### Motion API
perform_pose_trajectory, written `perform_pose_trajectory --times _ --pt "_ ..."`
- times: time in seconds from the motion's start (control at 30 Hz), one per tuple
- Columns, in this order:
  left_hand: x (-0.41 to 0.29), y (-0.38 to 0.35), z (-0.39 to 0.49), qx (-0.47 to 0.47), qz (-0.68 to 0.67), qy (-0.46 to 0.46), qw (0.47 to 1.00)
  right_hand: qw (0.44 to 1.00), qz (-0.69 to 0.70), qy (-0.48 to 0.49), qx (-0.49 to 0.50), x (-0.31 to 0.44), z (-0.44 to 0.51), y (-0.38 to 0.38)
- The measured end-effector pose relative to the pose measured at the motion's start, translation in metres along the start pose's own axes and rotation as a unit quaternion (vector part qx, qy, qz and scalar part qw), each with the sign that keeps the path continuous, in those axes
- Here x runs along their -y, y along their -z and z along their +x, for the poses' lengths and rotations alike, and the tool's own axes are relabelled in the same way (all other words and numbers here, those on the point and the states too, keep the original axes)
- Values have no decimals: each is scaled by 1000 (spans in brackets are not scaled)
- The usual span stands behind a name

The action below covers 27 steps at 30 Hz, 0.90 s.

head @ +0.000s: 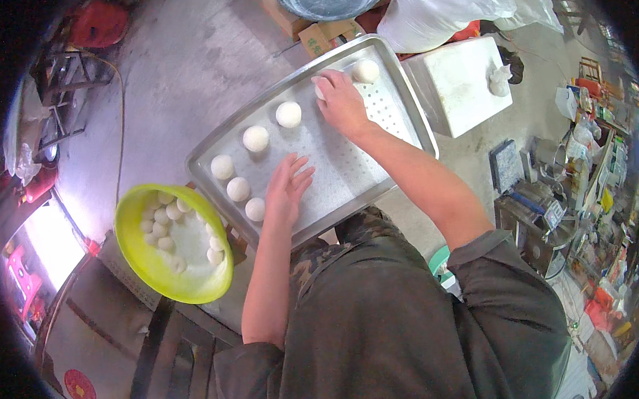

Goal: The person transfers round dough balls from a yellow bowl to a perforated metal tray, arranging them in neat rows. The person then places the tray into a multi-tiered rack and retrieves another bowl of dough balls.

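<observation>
A metal tray [320, 215] with small holes in its base lies before me. My right hand [342, 102] has its fingers around a white ball [319, 90] near the tray's far side, beside another white ball [366, 71]. Two more, one of them a coated ball [288, 114], stand to the left along that side, and several lie at the tray's left end. My left hand [289, 187] hovers over the lower left part of the tray, fingers apart and holding nothing, close to a ball [255, 209]. A yellow-green basin [132, 261] with several white balls inside stands left of the tray.
Beyond the tray are a grey basin [327, 1], cardboard boxes [315, 41] and white plastic sacks [434, 15]. A white foam box [469, 86] adjoins its right side. Machinery [536, 206] stands farther right. Dark furniture [101, 337] is at the lower left.
</observation>
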State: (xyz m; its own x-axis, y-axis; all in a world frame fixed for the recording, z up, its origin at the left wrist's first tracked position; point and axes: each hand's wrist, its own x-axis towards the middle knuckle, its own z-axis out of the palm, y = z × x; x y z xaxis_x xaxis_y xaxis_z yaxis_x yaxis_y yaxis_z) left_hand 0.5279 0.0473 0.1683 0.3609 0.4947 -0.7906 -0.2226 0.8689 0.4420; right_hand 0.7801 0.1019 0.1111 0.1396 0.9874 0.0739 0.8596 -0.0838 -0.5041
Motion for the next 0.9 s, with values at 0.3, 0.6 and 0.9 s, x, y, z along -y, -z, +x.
perform_pose_trajectory --times 0.3,0.6,0.9 --pt "8 20 -16 -22 -35 -26 999 998 -55 36 14 -3 -3 -17" --pt "12 31 -31 -71 -62 -41 995 997 -50 56 9 -8 -3 -31" --pt "-27 156 -109 -303 160 -168 924 994 -94 60 20 -15 -9 -30"
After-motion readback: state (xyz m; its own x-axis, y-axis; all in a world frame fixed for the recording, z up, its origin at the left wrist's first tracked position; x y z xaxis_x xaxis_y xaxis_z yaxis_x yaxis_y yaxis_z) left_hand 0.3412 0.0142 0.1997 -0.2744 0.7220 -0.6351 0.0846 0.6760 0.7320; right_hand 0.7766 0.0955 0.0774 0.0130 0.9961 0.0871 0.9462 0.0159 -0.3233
